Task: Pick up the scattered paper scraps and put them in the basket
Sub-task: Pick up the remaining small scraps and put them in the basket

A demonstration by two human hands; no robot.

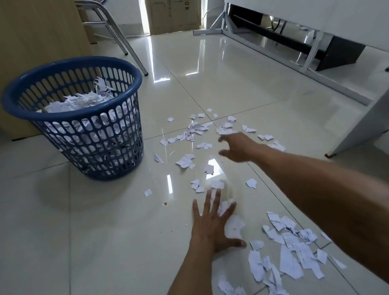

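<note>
The left hand (211, 227) lies flat on the floor (101, 229), fingers spread, paper scraps (289, 257) under and just beside its fingertips. The right hand (236, 147) reaches further out, loosely open, holding nothing, scraps all around it. The blue basket (74, 113), part full, stands apart to the left

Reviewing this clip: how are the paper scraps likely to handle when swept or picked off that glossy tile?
The scraps look thin and torn, so probably light and floppy. The floor is glossy, so they likely slide easily under the flat left hand, though flat-lying ones may be hard to pinch up.
</note>
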